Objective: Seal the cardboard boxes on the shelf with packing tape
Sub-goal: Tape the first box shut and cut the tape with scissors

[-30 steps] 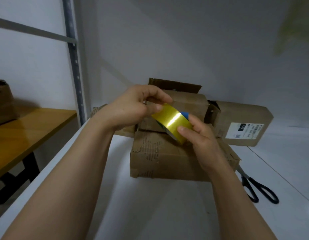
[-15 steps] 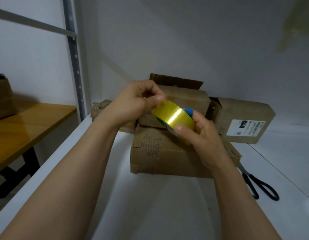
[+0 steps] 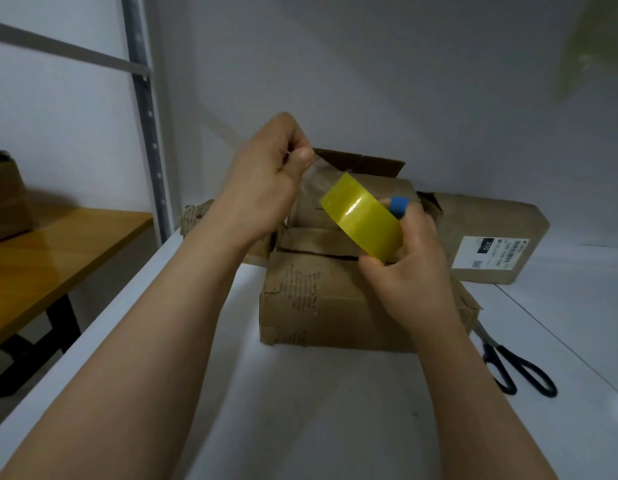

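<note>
My right hand (image 3: 408, 268) grips a yellow roll of packing tape (image 3: 363, 216) with a blue core, held above a worn cardboard box (image 3: 314, 303) on the white shelf (image 3: 300, 410). My left hand (image 3: 266, 181) pinches the free end of the tape (image 3: 316, 180) and holds a short clear strip stretched up and to the left of the roll. Behind the front box stands a second cardboard box (image 3: 363, 164) with a raised flap. A third cardboard box (image 3: 487, 230) with a white label lies at the right.
Black-handled scissors (image 3: 512, 365) lie on the shelf right of the front box. A metal shelf upright (image 3: 145, 116) rises at the left, with a wooden table (image 3: 51, 251) beyond it. A torn cardboard piece (image 3: 196, 216) sits behind my left forearm.
My left hand has lifted up and away from the roll, peeling out a short strip of tape. My right hand has kept hold of the roll.
</note>
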`<control>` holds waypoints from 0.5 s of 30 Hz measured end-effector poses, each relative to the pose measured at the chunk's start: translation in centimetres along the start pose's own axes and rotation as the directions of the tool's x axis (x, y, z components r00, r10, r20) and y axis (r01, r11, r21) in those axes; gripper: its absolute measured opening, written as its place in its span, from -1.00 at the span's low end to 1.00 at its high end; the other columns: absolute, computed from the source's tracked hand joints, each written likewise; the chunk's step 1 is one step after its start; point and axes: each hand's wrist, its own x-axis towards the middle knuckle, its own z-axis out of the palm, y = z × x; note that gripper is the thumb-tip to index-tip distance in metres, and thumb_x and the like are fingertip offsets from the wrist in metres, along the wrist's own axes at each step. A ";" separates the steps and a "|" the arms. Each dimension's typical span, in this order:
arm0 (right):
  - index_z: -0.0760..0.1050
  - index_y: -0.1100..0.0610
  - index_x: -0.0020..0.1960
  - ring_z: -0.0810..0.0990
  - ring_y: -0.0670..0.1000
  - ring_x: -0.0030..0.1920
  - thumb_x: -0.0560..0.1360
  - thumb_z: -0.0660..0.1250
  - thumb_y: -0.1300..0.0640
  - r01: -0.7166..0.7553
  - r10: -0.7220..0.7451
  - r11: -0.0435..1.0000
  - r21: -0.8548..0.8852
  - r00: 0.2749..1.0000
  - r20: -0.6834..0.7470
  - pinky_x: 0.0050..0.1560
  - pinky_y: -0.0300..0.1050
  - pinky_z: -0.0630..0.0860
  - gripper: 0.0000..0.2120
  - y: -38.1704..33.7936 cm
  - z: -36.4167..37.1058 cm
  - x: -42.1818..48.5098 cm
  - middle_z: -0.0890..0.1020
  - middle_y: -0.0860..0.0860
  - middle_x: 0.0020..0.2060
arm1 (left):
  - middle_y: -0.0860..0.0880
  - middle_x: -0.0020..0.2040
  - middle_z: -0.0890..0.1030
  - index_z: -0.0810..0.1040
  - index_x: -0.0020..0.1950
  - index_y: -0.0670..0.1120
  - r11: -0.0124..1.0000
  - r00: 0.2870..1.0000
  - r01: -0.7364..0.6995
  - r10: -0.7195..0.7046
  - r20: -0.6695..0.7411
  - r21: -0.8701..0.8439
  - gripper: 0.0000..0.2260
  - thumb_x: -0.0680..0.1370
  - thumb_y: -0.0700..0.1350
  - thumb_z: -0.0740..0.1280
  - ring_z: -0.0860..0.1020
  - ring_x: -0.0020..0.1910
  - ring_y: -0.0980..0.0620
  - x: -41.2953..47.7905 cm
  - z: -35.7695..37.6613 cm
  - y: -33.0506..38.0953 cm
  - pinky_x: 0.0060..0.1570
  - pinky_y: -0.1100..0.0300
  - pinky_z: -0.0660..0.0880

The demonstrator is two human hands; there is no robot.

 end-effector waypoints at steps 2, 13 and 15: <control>0.39 0.13 0.28 0.40 -0.04 0.06 0.39 0.46 0.23 0.083 -0.088 0.995 -0.062 0.993 -0.083 0.04 -0.01 0.44 -0.50 -0.3 0.0 -0.1 0.34 -0.17 -0.04 | -0.08 -0.13 0.55 0.47 0.00 -0.17 0.998 0.997 -0.040 0.043 -0.062 0.048 -0.92 0.63 -0.18 0.22 0.50 -0.13 -0.06 0.1 -0.6 0.7 -0.13 -0.01 0.46; 0.53 -0.04 0.06 0.63 -0.08 -0.19 0.29 0.47 -0.29 0.098 -0.101 0.964 0.247 0.995 -0.002 -0.30 -0.16 0.61 -0.53 -3.5 -1.6 -1.6 0.61 -0.06 -0.19 | 0.07 -0.28 0.48 0.45 -0.10 -0.02 0.926 0.978 0.192 -0.153 0.143 -0.326 -0.89 0.61 -0.12 0.21 0.43 -0.26 0.11 -2.6 -1.3 -2.3 -0.15 0.21 0.41; 0.58 0.00 0.04 0.69 -0.04 -0.18 0.27 0.48 -0.29 -0.098 0.061 0.910 0.404 0.993 0.102 -0.25 0.03 0.67 -0.51 -3.0 -1.7 -1.3 0.67 -0.03 -0.15 | 0.05 -0.29 0.47 0.45 -0.11 -0.04 0.907 0.957 0.265 -0.205 0.205 -0.329 -0.89 0.60 -0.08 0.21 0.44 -0.24 0.02 -2.9 -0.5 -3.5 -0.11 0.09 0.42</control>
